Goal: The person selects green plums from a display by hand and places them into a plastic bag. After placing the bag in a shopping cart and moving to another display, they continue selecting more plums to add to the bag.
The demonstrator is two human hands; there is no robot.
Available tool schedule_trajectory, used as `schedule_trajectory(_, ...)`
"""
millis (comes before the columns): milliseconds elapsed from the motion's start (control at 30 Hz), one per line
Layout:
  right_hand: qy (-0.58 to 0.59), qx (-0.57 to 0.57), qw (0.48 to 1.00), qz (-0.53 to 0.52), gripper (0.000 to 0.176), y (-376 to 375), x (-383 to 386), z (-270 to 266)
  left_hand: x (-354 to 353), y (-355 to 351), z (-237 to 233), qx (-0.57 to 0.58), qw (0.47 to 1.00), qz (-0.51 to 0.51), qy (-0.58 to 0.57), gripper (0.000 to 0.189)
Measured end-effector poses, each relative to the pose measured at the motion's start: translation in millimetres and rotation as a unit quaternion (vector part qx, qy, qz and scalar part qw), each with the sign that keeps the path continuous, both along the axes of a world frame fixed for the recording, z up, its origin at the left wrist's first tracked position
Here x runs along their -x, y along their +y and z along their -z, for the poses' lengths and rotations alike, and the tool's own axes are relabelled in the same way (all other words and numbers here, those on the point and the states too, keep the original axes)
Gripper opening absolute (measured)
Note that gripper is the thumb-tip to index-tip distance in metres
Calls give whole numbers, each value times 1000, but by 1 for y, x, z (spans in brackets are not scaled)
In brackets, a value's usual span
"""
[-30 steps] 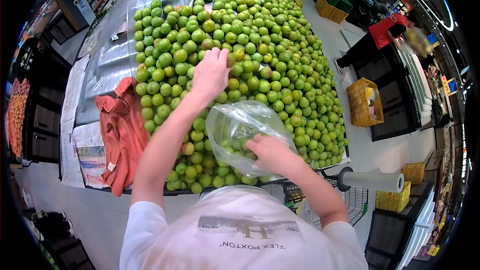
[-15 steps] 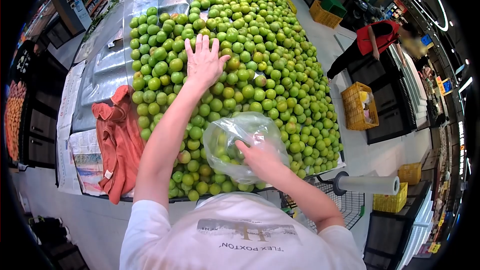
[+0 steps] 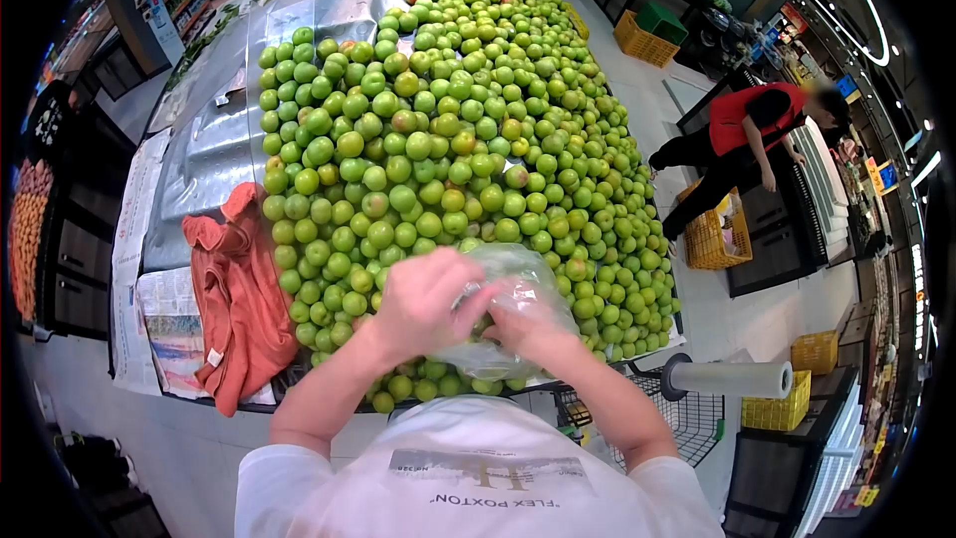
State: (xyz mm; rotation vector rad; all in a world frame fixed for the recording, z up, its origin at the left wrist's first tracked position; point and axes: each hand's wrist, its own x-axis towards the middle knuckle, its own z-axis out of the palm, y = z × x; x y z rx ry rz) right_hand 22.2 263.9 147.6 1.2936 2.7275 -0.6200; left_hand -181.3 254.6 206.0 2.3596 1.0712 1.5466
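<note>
Green round fruits [image 3: 418,144], some with a reddish blush, are heaped across a large display. Over the near part of the heap is a clear plastic bag [image 3: 513,274]. My right hand [image 3: 528,314] grips the bag, its fingers bunched in the plastic. Beside it, at the bag's left edge, my left hand [image 3: 428,299] is blurred by motion; its fingers are curled, and whatever they hold cannot be made out.
A red cloth [image 3: 239,299] lies on the display's left edge. At the near right are a plastic bag roll [image 3: 732,379] and a wire cart [image 3: 697,428]. A person in a red vest [image 3: 762,120] bends near a yellow crate [image 3: 717,234].
My left hand has come back from the middle of the heap to the bag, its fingers now curled. The person in the red vest has shifted toward the near side.
</note>
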Motion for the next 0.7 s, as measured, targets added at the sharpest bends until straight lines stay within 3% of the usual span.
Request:
schedule_trajectory(67, -7, -9, 1000, 6, 50, 1, -5, 5, -1, -31, 5, -10, 999, 37, 24, 19)
schedule_trajectory(133, 73, -139, 987, -25, 46, -1, -19, 25, -6, -45, 15, 26, 998, 40, 44, 17)
schedule_trajectory(167, 72, -139, 987, -25, 46, -1, -22, 26, -8, -50, 22, 61, 995, 43, 66, 16)
schedule_trajectory(300, -7, -1, 1000, 7, 34, 3, -21, 9, -10, -47, 62, 232, 951, -1, 203, 17)
schedule_trajectory(367, -19, 41, 998, 31, 30, 2, -20, 8, -10, -43, 71, 227, 947, -5, 226, 19)
schedule_trajectory(433, 97, 82, 977, 169, 22, -3, -15, 3, -10, -41, 70, 223, 942, -7, 249, 22)
schedule_trajectory(533, 103, 110, 968, 200, 18, -5, -9, -16, -9, -39, 64, 204, 942, -2, 267, 23)
schedule_trajectory(600, 121, 101, 972, 177, 19, -3, -14, -12, -5, -39, 57, 291, 889, -12, 354, 20)
schedule_trajectory(700, 119, 84, 979, 146, 21, -1, -15, -13, -2, -38, 40, 327, 870, 13, 368, 31)
